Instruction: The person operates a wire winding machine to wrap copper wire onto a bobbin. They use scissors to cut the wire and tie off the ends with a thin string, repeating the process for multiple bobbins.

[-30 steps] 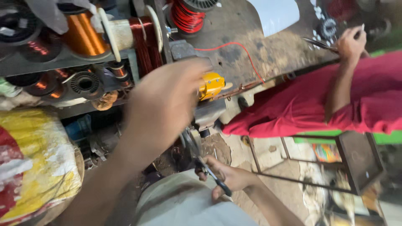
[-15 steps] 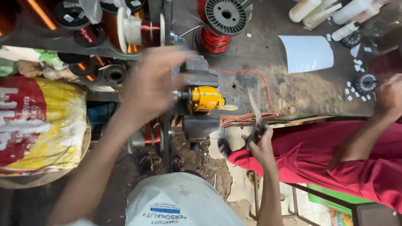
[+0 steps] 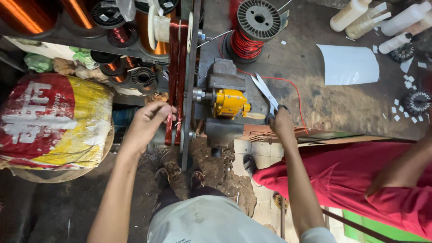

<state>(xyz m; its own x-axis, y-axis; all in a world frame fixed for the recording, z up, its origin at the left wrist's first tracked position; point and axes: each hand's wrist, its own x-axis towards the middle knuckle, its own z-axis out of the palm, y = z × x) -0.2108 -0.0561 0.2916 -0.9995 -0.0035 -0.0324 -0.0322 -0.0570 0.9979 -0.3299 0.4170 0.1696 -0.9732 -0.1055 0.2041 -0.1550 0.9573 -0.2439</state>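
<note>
The wound coil lies at the left hand's fingertips; the scissors stick out beyond the right hand's fingers (winding machine between), wire spool farther off.

Yellow winder; red coil

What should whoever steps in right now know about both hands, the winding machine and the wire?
Left hand: fingers pinching the red copper coil wound on the machine's former.
Right hand: gripping scissors, blades open, resting on the bench beside the yellow counter unit.
Red wire runs from the grey spool across the bench.
Done: coil looks wound.
Left: the wire appears uncut; coil is on the former.
</note>
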